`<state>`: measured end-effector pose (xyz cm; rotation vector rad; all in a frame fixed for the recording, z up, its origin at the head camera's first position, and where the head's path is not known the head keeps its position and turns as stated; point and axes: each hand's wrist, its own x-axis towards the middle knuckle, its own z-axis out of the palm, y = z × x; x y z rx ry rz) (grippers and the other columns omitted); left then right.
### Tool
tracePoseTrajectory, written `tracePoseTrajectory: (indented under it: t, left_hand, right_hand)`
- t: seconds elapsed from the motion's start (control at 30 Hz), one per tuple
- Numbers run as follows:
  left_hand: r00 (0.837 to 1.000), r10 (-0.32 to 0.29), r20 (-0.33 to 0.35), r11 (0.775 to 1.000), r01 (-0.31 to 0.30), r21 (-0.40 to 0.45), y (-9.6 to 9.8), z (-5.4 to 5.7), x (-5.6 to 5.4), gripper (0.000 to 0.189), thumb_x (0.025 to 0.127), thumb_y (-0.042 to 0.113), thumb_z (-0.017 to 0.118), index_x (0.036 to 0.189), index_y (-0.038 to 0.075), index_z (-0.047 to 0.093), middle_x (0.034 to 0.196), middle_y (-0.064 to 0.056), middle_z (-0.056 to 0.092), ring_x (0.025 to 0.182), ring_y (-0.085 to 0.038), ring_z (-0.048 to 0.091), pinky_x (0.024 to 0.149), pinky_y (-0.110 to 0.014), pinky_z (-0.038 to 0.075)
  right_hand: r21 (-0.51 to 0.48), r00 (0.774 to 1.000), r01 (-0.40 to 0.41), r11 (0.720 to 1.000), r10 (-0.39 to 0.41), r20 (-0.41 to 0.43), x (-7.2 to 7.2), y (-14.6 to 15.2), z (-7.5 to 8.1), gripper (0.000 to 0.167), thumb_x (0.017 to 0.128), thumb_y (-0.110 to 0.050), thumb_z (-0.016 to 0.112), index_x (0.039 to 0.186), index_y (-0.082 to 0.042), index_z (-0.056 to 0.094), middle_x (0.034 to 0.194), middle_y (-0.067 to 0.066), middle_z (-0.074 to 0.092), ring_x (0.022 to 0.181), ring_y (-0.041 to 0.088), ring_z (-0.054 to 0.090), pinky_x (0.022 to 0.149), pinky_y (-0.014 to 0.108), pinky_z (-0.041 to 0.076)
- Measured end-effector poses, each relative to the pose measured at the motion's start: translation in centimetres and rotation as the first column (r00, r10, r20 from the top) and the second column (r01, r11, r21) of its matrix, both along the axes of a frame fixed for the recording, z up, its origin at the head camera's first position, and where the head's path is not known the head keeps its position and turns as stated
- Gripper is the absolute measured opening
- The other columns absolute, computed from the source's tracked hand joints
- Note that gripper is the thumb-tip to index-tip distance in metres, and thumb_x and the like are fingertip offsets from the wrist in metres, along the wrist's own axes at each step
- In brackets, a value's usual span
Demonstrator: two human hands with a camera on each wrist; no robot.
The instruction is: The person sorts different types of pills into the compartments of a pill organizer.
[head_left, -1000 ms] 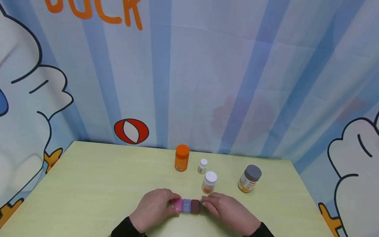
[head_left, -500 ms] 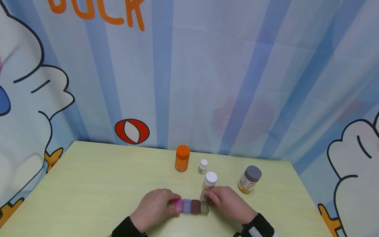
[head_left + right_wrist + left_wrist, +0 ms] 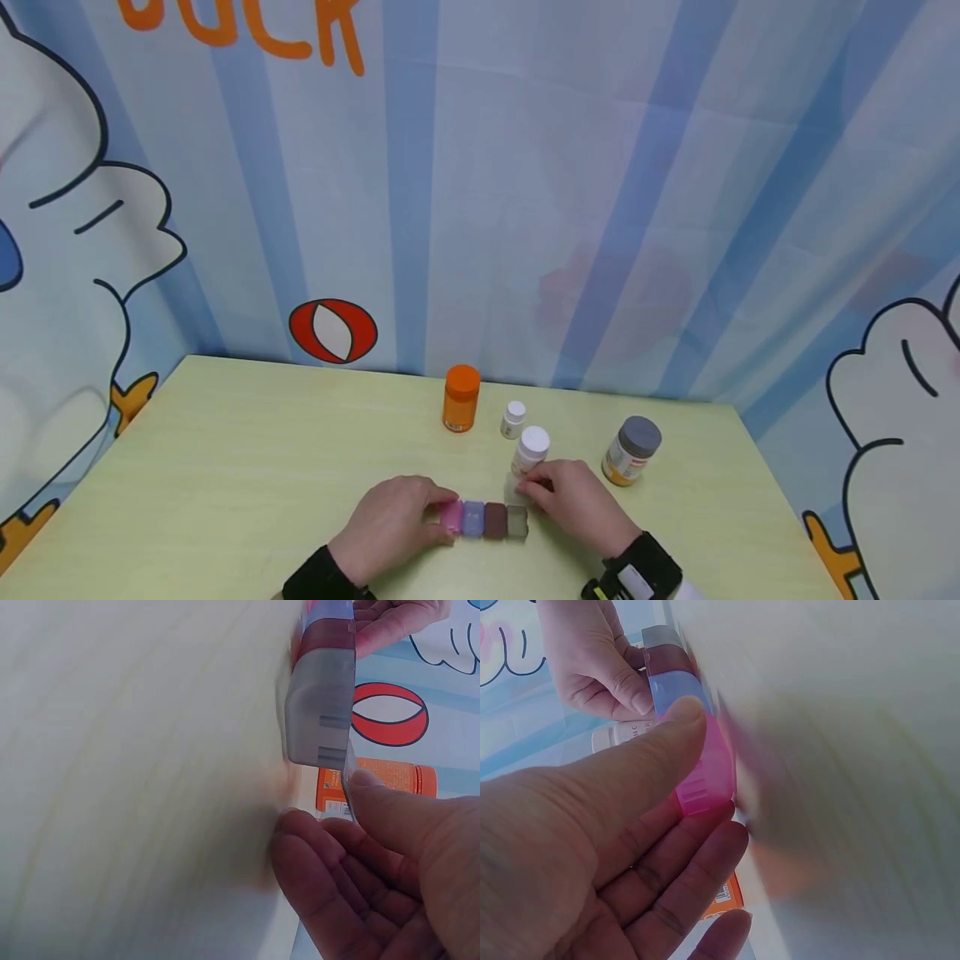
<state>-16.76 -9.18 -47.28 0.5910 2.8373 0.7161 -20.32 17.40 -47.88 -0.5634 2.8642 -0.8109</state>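
A pill organizer [image 3: 495, 521] lies on the table, its joined compartments coloured pink, blue, brown and clear grey. My left hand [image 3: 397, 525] grips its pink end [image 3: 705, 769] between thumb and fingers. At the other end, the lid [image 3: 348, 776] of the grey compartment [image 3: 319, 705] stands raised, swung up toward the back. My right hand [image 3: 570, 504] holds this lid's edge with the thumb against it and the fingers curled below. The inside of the grey compartment is hidden. Just behind the lid stands a white-capped bottle [image 3: 532, 447], close to my right fingertips.
An orange bottle [image 3: 461, 400] and a small white bottle [image 3: 513, 419] stand farther back on the pale yellow table [image 3: 300, 425]. A grey-capped jar [image 3: 632, 451] is at the right. A printed blue curtain [image 3: 495, 208] hangs behind the table's far edge.
My right hand has lifted the grey compartment's lid and moved it up and back, toward the white-capped bottle. My left hand has stayed on the pink end.
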Motion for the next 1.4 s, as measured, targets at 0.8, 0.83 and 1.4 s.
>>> tracePoseTrajectory:
  t: [0.8, 0.83, 1.4]
  left_hand:
    - [1.000, -0.009, -0.001, 1.000, 0.009, -0.016, 0.1, -0.2, -0.1, 0.047, 0.072, 0.041, 0.083, 0.114, 0.024, 0.072, 0.102, 0.010, 0.071, 0.090, -0.009, 0.062, 0.082, -0.037, 0.052]
    - [1.000, -0.008, -0.002, 1.000, 0.008, -0.018, 0.1, -0.2, -0.1, 0.047, 0.072, 0.041, 0.083, 0.114, 0.024, 0.072, 0.102, 0.010, 0.071, 0.090, -0.009, 0.062, 0.082, -0.037, 0.052]
    - [1.000, -0.003, 0.016, 1.000, 0.004, -0.027, 0.0, -0.1, -0.2, 0.050, 0.073, 0.044, 0.082, 0.117, 0.025, 0.070, 0.103, 0.010, 0.070, 0.087, -0.008, 0.059, 0.081, -0.039, 0.051]
  right_hand:
    - [0.007, 0.802, 0.218, 0.976, -0.175, -0.572, 1.5, 5.9, 4.6, 0.033, 0.089, -0.028, 0.070, 0.117, -0.011, 0.066, 0.117, 0.008, 0.060, 0.109, 0.026, 0.055, 0.092, 0.042, 0.044]
    - [0.000, 0.786, 0.234, 0.972, -0.189, -0.588, 1.4, 6.8, 4.9, 0.040, 0.089, -0.025, 0.069, 0.124, -0.007, 0.061, 0.125, 0.014, 0.055, 0.117, 0.032, 0.050, 0.098, 0.047, 0.039]
    - [0.030, 0.929, 0.321, 0.947, -0.309, -0.202, 0.9, 10.1, 4.2, 0.072, 0.091, -0.040, 0.065, 0.147, -0.006, 0.035, 0.135, 0.018, 0.049, 0.124, 0.037, 0.047, 0.099, 0.049, 0.043]
